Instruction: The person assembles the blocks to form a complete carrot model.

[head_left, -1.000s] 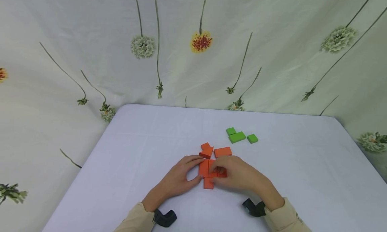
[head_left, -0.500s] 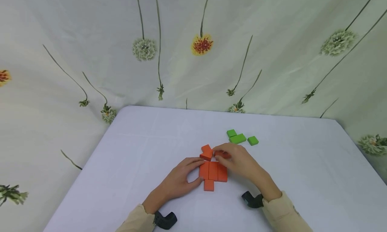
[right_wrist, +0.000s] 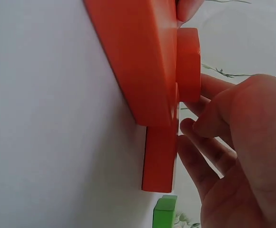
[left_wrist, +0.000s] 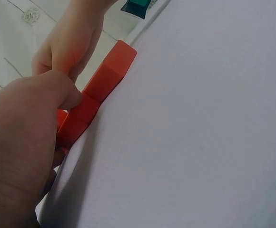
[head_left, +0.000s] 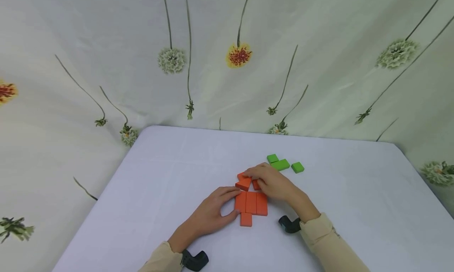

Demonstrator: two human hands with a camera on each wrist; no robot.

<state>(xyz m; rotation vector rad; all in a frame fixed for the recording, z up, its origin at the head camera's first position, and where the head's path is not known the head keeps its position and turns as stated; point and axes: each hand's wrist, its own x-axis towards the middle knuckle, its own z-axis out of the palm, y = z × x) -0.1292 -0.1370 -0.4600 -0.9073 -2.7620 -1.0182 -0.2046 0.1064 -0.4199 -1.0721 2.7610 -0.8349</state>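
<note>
In the head view, three oblong orange blocks (head_left: 251,203) lie side by side, with a square orange block (head_left: 246,219) below them. My left hand (head_left: 214,209) holds the leftmost oblong block (head_left: 240,202) between thumb and fingers at its near and far ends. Beyond the row are a wedge-like orange block (head_left: 243,184), a smaller one behind it, and another orange block (head_left: 256,185) mostly hidden under my right hand (head_left: 271,180). My right forefinger reaches over to the small rear block. The right wrist view shows that hand's fingers loosely bent beside an orange block (right_wrist: 189,64).
Several green blocks (head_left: 281,164) lie just beyond my right hand, one (head_left: 297,167) a little apart to the right. The table has a white cover (head_left: 170,161). A flower-patterned cloth (head_left: 213,86) hangs behind. A black wrist camera (head_left: 195,261) juts from the left wrist.
My right hand has moved from the row to the far orange block, then further left to the small rear block. My left hand stays at the row. The head view has tilted slightly up.
</note>
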